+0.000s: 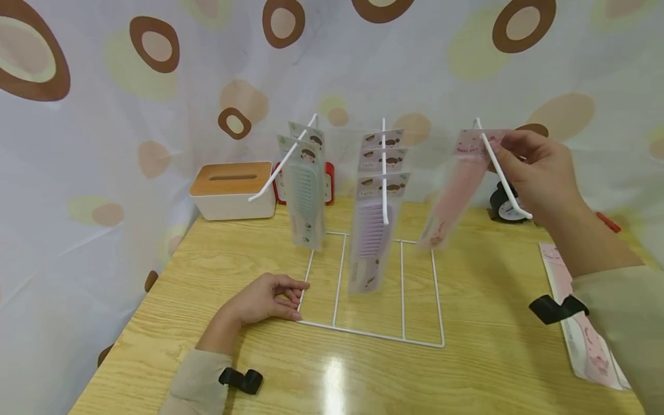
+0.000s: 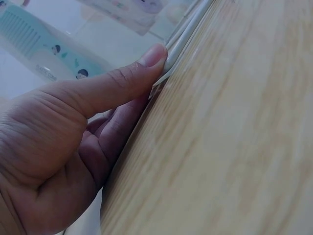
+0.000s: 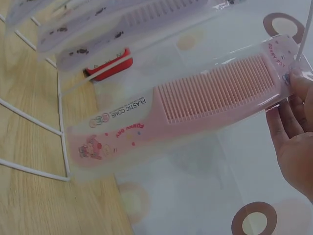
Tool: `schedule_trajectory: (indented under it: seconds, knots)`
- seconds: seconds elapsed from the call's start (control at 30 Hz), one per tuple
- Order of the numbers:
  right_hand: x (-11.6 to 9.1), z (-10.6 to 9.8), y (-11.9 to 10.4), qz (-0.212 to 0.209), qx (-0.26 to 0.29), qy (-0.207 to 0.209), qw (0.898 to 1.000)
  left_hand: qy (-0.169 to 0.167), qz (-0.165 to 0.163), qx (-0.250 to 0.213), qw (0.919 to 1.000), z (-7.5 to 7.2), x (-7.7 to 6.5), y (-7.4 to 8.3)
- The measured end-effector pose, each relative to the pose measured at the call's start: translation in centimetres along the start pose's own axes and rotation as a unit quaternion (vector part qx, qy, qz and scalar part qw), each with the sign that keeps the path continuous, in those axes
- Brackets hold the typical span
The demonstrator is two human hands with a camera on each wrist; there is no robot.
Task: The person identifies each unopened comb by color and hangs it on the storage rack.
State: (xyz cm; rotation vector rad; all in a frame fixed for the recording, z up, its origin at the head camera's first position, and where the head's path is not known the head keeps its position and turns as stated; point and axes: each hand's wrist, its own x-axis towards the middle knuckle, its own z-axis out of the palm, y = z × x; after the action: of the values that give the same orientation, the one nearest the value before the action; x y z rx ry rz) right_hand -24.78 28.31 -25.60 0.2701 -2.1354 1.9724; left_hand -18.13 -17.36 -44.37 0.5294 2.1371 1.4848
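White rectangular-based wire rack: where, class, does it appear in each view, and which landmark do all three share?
Head: white rectangular-based wire rack, centre.
Left wrist: its base edge, upper middle.
Right wrist: its base bars, left side.
Shared landmark: pale-yellow wood-grain tabletop.

In the head view, the left hand [image 1: 264, 298] lies low toward seven o'clock, fingers [image 1: 292, 283] pinching, while the right hand [image 1: 544, 170] pinches, raised at three o'clock, its forearm [image 1: 596, 242] slanting from four.

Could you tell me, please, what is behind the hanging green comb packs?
A red-framed object shows either side of the green comb packs, against the patterned backdrop; its middle is covered.
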Motion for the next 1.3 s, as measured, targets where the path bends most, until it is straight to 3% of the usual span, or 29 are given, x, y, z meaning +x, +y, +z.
schedule_trajectory:
  seconds: [0.27, 0.47, 0.7, 0.77, 0.97, 1.17, 1.3]
  knots:
    - [0.5, -0.8, 0.7, -0.014, 0.023, -0.009, 1.0, -0.002, 0.0, -0.004, 1.0, 0.0, -0.1, 0.0]
    - [0.4, -1.7, 0.8, -0.017, -0.018, -0.021, 0.999, -0.002, 0.001, -0.003, 1.0, -0.1, -0.1, 0.0]
    - [0.3, -3.8, 2.1, -0.032, 0.049, -0.089, 0.994, -0.001, 0.002, -0.006, 1.0, 0.0, 0.0, -0.1]
    - [0.2, -4.7, 2.6, -0.028, 0.045, -0.102, 0.993, -0.001, -0.001, -0.01, 0.9999, 0.0, 0.0, 0.0]
    - [-0.7, -7.5, 4.9, -0.004, -0.08, -0.106, 0.991, 0.0, -0.006, -0.012, 0.9999, 0.0, -0.1, 0.1]
    - [-2.4, -10.7, 8.8, 0.046, -0.244, -0.096, 0.964, -0.003, 0.004, -0.01, 0.9999, 0.0, -0.2, 0.1]
    - [-3.6, -12.7, 11.3, 0.068, -0.282, -0.085, 0.953, -0.004, 0.008, -0.006, 0.9999, 0.0, -0.2, 0.1]
